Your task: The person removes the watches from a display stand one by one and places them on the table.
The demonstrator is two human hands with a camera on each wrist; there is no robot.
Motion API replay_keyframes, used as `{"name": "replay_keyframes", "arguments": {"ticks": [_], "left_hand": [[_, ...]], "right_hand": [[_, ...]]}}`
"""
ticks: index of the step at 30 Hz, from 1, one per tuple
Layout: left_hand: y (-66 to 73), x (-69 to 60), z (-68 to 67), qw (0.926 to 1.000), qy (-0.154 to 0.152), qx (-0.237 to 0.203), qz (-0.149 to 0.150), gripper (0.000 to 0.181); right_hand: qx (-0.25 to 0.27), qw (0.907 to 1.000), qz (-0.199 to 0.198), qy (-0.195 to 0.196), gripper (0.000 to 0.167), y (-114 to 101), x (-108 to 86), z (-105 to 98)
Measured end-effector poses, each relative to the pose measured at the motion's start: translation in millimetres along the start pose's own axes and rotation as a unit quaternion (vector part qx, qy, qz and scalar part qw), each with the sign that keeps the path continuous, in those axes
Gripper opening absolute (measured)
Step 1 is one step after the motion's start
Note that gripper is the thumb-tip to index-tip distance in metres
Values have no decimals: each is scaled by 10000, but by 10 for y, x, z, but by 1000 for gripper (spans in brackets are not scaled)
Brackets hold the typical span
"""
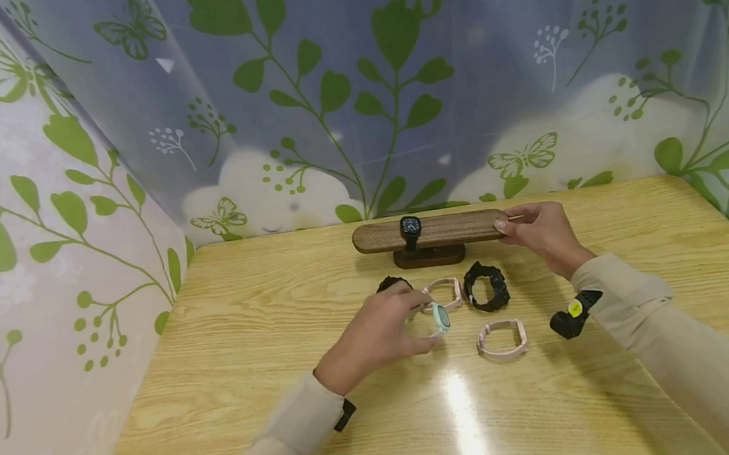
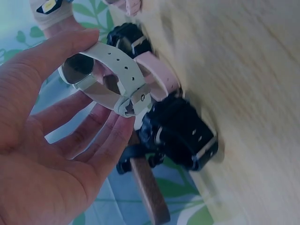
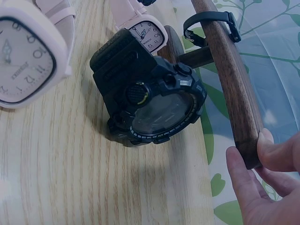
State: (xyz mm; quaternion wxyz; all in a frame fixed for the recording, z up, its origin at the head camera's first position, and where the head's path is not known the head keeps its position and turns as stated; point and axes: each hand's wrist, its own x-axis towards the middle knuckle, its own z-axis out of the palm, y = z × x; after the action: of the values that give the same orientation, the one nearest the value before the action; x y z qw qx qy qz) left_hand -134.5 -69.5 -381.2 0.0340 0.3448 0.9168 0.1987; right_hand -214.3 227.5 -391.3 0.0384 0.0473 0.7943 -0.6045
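A pale mint watch (image 1: pixel 441 316) is pinched between the thumb and fingers of my left hand (image 1: pixel 375 330), raised just over the table; its buckled strap (image 2: pixel 119 65) faces the left wrist view. At the back, my right hand (image 1: pixel 548 234) grips the right end of a dark wooden watch stand (image 1: pixel 461 228), thumb on one side and fingers on the other. A black smartwatch (image 1: pixel 410 226) is strapped around the stand's bar, left of its middle. In front of the stand lie a chunky black watch (image 3: pixel 159 112) and a pink watch (image 1: pixel 453 292).
Nearer the front lies another pink watch (image 1: pixel 504 354). A second black watch (image 1: pixel 393 282) is partly hidden behind my left hand. The wooden table (image 1: pixel 231 324) ends at a patterned curtain (image 1: pixel 333 158) behind the stand.
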Motion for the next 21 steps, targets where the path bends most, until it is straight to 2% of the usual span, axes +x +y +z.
{"name": "replay_keyframes", "arguments": {"ticks": [4,10,21], "left_hand": [[34,50,83,9997,-110,191,56,49],[96,132,177,9987,-363,353,-38,54],[148,224,316,9979,-638,80,-5,44]], "right_hand": [[-54,10000,-29,19,51,-4,-13,0],[0,10000,-54,23,50,-4,-8,9],[20,10000,-36,-4,51,6,9,3]]}}
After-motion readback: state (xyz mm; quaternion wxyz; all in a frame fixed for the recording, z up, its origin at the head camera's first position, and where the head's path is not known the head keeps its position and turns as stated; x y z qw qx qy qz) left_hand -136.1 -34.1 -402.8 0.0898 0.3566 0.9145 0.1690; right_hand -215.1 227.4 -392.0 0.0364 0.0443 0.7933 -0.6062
